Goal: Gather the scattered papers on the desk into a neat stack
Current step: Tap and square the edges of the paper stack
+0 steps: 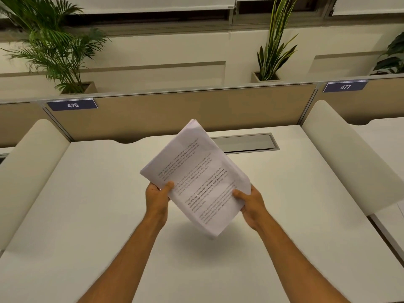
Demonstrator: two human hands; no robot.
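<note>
A bundle of white printed papers (196, 171) hangs in the air above the white desk (87, 193), tilted with one corner pointing down and its shadow on the desk below. My left hand (157, 197) grips the bundle's left edge, thumb on the top sheet. My right hand (251, 204) grips the right edge the same way. The sheets' edges at the upper corner are slightly uneven. No loose paper shows on the desk surface.
A grey cable hatch (244, 142) sits at the back of the desk, partly behind the papers. Beige partitions with labels 476 (72, 105) and 477 (345, 86) close the back. White rounded side dividers (28, 162) flank the desk. Potted plants (271, 51) stand behind.
</note>
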